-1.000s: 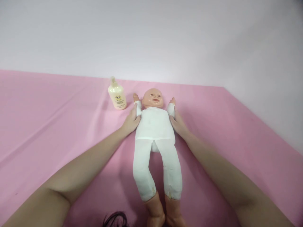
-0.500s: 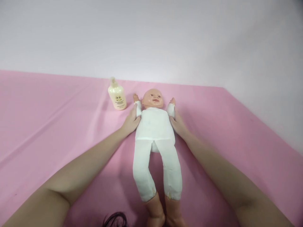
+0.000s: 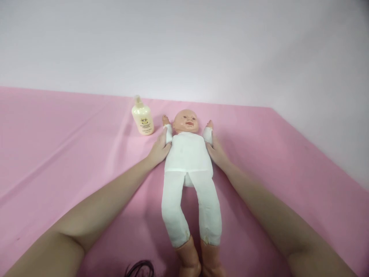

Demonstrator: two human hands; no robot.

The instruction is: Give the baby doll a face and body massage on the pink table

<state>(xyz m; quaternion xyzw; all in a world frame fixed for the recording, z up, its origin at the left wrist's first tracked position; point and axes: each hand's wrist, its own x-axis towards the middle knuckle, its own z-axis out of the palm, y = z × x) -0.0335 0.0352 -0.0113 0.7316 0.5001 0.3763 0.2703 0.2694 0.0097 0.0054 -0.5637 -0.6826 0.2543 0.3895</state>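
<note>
A baby doll point(image 3: 188, 152) with a white cloth body lies on its back, its bald head at the far end and its feet toward me. Both of its arms are bent up beside the head. My left hand point(image 3: 160, 148) is closed around the doll's arm at the left of the picture, thumb against the white cloth. On the other side my right hand point(image 3: 216, 149) grips the opposite arm in the same way. Most of the fingers of both hands are hidden behind the doll's arms.
A pale yellow pump bottle point(image 3: 143, 119) stands to the left of the doll's head. Pink cloth point(image 3: 86, 138) covers the table, with its far edge against a white background point(image 3: 184, 50). Some dark hair point(image 3: 140, 268) shows at the bottom edge.
</note>
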